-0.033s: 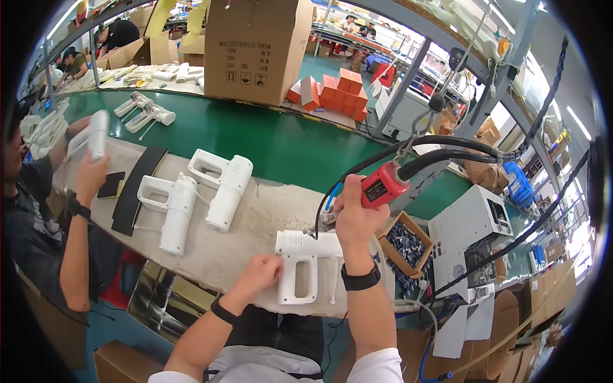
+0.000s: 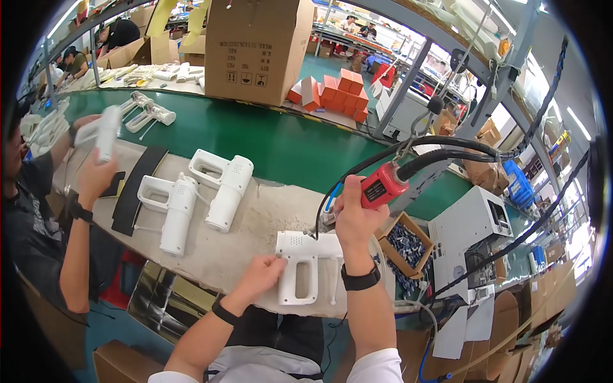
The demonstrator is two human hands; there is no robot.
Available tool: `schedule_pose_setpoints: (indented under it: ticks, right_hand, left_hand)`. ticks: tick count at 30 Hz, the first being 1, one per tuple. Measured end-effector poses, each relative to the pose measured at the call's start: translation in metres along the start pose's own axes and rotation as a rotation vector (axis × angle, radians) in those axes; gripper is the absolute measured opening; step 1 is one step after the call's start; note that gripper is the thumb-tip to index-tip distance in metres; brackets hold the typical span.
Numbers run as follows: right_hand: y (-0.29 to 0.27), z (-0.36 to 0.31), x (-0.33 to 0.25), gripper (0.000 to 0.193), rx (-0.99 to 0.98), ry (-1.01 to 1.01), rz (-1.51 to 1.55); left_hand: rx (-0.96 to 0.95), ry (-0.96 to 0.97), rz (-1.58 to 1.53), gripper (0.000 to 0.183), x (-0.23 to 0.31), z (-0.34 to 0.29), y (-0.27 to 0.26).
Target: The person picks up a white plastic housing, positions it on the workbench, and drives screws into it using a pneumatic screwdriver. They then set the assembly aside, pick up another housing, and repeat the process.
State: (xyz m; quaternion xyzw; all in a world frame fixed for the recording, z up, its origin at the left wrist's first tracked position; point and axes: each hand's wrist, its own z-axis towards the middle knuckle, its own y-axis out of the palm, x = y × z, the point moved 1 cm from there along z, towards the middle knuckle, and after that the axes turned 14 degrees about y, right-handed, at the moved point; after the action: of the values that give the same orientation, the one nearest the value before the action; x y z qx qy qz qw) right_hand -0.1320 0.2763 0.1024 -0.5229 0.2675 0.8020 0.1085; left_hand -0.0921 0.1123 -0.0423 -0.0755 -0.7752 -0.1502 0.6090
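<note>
A white pistol-shaped device housing (image 2: pixel 297 239) lies on the bench in front of me, its looped handle toward me. My right hand (image 2: pixel 359 220) is wrapped round a red electric screwdriver (image 2: pixel 383 186), which hangs from a hook with black cables. The tool's lower end is partly hidden behind the hand, just above the housing's right end. My left hand (image 2: pixel 263 273) is closed, fingertips pressed together at the housing's left edge; whatever is between them is hidden. A thin white stick (image 2: pixel 334 281) hangs beside the loop. Further left lie two similar white devices (image 2: pixel 179 214) (image 2: pixel 228 191).
A co-worker at left holds another white device (image 2: pixel 106 134). A black strip (image 2: pixel 139 191) lies on the bench. To the right stand a cardboard tray of small dark parts (image 2: pixel 406 245) and a white machine (image 2: pixel 469 223). Behind runs a green belt (image 2: pixel 268 143) with a large carton (image 2: pixel 252 57) beyond.
My left hand has shifted slightly right against the housing. The co-worker's device and hand have moved a little to the right. My right hand and the screwdriver look nearly still.
</note>
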Motion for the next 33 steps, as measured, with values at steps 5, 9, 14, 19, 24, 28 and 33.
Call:
schedule_pose_setpoints:
  ticks: [5,9,14,19,24,28,33]
  right_hand:
    - [0.000,0.006,0.009,0.023,0.011,0.018,-0.047]
    - [-0.002,0.017,0.026,0.024,0.016,0.038,-0.150]
    - [-0.003,0.016,0.031,0.023,0.029,-0.007,-0.238]
    - [-0.011,0.011,0.030,0.023,0.072,-0.046,-0.181]
    - [-0.006,0.002,-0.010,0.023,0.035,-0.011,0.000]
    - [0.000,-0.010,-0.039,0.026,-0.007,-0.017,0.022]
    - [0.016,-0.041,-0.057,0.026,-0.076,0.023,0.028]
  left_hand:
    - [-0.018,0.324,0.484,0.037,-0.005,-0.003,0.008]
    - [-0.041,0.378,0.638,0.043,-0.004,-0.005,0.011]
    - [-0.046,0.378,0.620,0.043,-0.005,-0.002,0.012]
    - [-0.036,0.394,0.638,0.043,-0.007,-0.004,0.013]
    - [-0.068,0.337,0.714,0.039,-0.002,-0.007,0.014]
    - [0.004,0.391,0.704,0.035,0.009,-0.010,0.016]
    - [0.059,0.453,0.544,0.030,0.026,-0.002,0.017]
